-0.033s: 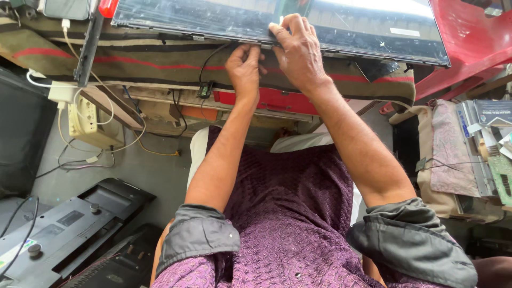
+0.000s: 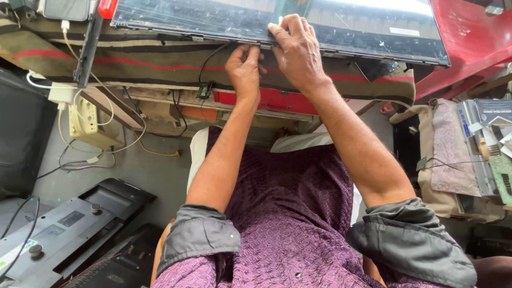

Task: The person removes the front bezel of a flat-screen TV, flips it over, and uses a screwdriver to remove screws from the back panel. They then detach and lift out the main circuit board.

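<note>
A large flat display panel with a dark glossy face lies on a bench covered by a striped blanket. My left hand is at the panel's near edge, its fingers pinched on the rim from below. My right hand rests just beside it on top of the same edge, with its fingers curled over the rim. The two hands touch each other. A thin black cable hangs from the panel edge left of my left hand down to a small connector.
A red plastic chair stands at the right end of the panel. White chargers and cords hang at the left under the bench. A black device housing lies on the floor at lower left. Boards and parts are piled at right.
</note>
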